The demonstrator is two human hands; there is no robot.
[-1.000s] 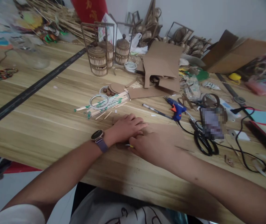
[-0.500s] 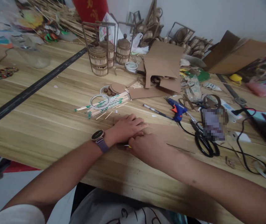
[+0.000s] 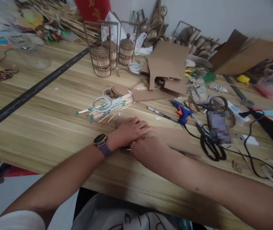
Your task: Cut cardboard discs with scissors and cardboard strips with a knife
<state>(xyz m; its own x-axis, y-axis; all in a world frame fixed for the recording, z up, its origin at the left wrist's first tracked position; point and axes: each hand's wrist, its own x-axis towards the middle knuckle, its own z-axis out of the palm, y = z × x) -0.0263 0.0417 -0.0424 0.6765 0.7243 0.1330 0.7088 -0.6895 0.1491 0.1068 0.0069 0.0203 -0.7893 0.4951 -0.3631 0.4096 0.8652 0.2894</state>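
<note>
A flat brown cardboard sheet (image 3: 174,139) lies on the wooden table (image 3: 43,124) in front of me. My left hand (image 3: 130,131), with a watch on its wrist, lies flat on the sheet's left end, fingers stretched out. My right hand (image 3: 148,151) is just below it with fingers curled round a small tool that shows only a yellow tip at the sheet's near edge. A thin cut line runs along the cardboard to the right of my right hand.
Bamboo sticks and a tape ring (image 3: 101,103) lie beyond my hands. A pen (image 3: 161,114), a blue glue gun (image 3: 183,114) and black scissors (image 3: 210,145) with cables sit to the right. Woven baskets (image 3: 103,59), cardboard pieces (image 3: 166,67) and craft clutter fill the back.
My right hand has slid a little to the left along the sheet's near edge. My left hand stays in place on the cardboard.
</note>
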